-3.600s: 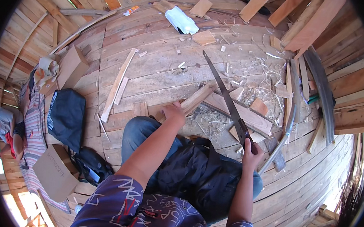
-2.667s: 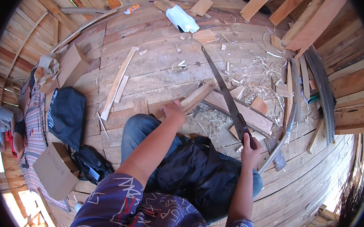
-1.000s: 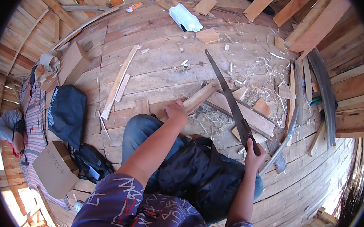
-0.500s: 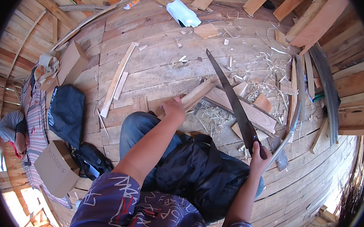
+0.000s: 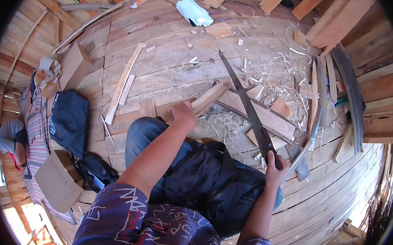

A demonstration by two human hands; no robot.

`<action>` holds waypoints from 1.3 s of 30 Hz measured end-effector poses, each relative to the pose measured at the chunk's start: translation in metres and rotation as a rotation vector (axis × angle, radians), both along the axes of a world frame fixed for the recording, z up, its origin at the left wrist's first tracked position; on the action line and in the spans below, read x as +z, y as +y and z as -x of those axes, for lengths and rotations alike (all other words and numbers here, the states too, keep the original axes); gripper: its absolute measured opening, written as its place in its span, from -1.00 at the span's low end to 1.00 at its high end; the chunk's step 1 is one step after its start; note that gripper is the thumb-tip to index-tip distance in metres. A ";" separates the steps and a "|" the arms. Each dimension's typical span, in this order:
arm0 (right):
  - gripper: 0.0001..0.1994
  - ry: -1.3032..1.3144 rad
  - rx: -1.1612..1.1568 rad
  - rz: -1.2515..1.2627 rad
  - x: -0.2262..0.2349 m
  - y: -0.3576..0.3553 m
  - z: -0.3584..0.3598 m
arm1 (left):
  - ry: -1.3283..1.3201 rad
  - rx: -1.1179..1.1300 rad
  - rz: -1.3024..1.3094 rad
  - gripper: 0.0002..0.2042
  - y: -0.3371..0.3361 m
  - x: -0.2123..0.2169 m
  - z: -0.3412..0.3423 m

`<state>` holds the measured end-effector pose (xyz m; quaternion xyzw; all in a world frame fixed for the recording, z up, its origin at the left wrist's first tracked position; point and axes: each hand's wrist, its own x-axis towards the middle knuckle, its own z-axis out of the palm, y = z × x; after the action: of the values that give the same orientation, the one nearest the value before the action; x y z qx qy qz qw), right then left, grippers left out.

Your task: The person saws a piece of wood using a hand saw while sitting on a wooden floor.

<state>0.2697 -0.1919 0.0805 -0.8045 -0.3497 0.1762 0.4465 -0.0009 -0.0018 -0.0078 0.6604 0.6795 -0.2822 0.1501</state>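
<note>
My right hand [image 5: 276, 168] is closed around the handle of a handsaw [image 5: 248, 103], whose long dark blade points up and to the left. The blade passes over a pale plank [image 5: 272, 120] lying on the floor; whether they touch I cannot tell. My left hand [image 5: 182, 114] grips the near end of a short wooden piece [image 5: 212, 96] beside my left knee. This piece slants away toward the blade, and its far end lies next to the plank. The fingers of my left hand are partly hidden behind the hand.
Curly shavings [image 5: 295, 75] and offcuts [image 5: 281, 107] litter the plank floor. A grey curved strip [image 5: 314, 126] runs along the right. Narrow wood strips [image 5: 123, 88], a black bag [image 5: 69, 120] and a cardboard box [image 5: 58, 181] lie left. Another person [image 5: 10, 139] sits at the far left.
The whole view has shifted slightly, so everything sits a little further left. Both hands keep their holds, and the saw and wooden piece look nearly unmoved against the floor.
</note>
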 end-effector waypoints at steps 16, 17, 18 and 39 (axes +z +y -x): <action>-0.60 0.121 0.045 0.131 0.004 0.011 0.000 | -0.007 0.007 -0.021 -0.48 -0.001 0.002 0.000; -0.60 0.090 0.029 0.134 0.005 0.000 -0.008 | 0.001 0.009 -0.028 -0.49 -0.001 0.000 -0.001; -0.59 0.051 0.055 0.118 0.005 -0.009 -0.012 | 0.018 0.003 -0.022 -0.50 -0.001 0.001 -0.003; -0.57 0.089 0.133 0.154 0.016 -0.016 -0.025 | 0.044 -0.057 -0.070 -0.56 -0.006 -0.004 -0.006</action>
<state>0.2943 -0.2077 0.0967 -0.8029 -0.3675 0.2672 0.3860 0.0046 -0.0079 -0.0113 0.6780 0.6729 -0.2769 0.1038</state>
